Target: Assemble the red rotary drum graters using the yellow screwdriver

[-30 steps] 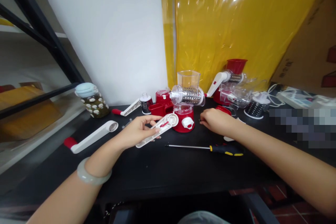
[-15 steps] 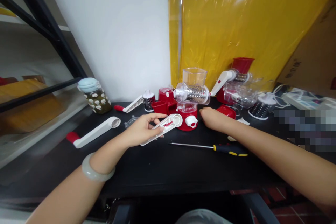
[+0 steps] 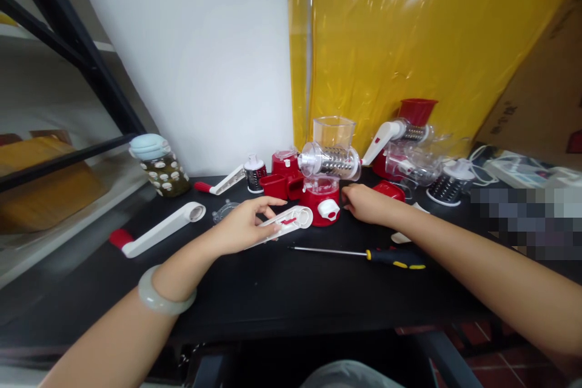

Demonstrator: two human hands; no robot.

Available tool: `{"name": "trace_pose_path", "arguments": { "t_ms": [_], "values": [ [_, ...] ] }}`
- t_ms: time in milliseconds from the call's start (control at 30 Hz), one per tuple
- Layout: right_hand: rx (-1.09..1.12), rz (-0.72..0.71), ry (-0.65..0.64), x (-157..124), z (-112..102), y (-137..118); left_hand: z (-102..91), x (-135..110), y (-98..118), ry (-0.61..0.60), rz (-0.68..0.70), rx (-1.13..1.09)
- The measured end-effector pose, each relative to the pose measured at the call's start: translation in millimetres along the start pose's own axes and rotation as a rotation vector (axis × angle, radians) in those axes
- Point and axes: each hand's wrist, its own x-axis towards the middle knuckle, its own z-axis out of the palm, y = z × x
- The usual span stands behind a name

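A black desk (image 3: 282,291) carries everything here, backed by a white wall and a sheet of yellow plastic film (image 3: 409,42). Both forearms reach in over its near edge, the left one wearing a pale bangle (image 3: 164,297) at the wrist. The left hand (image 3: 240,227) lies palm down with fingers curled, its grip clamped on the lower end of a white crank handle (image 3: 286,223) that slants up and to the right, its round end just beside the red base of a rotary grater (image 3: 325,179). The right hand (image 3: 366,203) rests low on the desk at the grater's right side, fingers drawn in toward the red base; whether its grip is together on something small I cannot tell. A yellow-and-black screwdriver (image 3: 364,253) lies flat between the two arms, shaft pointing left. A second white crank handle with a red knob (image 3: 157,232) lies well apart on the left, near a patterned jar (image 3: 160,167).
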Motion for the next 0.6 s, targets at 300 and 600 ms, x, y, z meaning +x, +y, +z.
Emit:
{"name": "trace_pose_path", "arguments": {
  "t_ms": [300, 600],
  "values": [
    [-0.017, -0.051, -0.02, -1.7, 4.0, -4.8, -1.8, -1.9, 2.9, -0.032, 0.019, 0.04],
    [0.026, 0.0, 0.147, -61.8, -14.7, 3.9, -3.7, -1.7, -8.4, -0.035, 0.018, 0.113]
  ]
}}
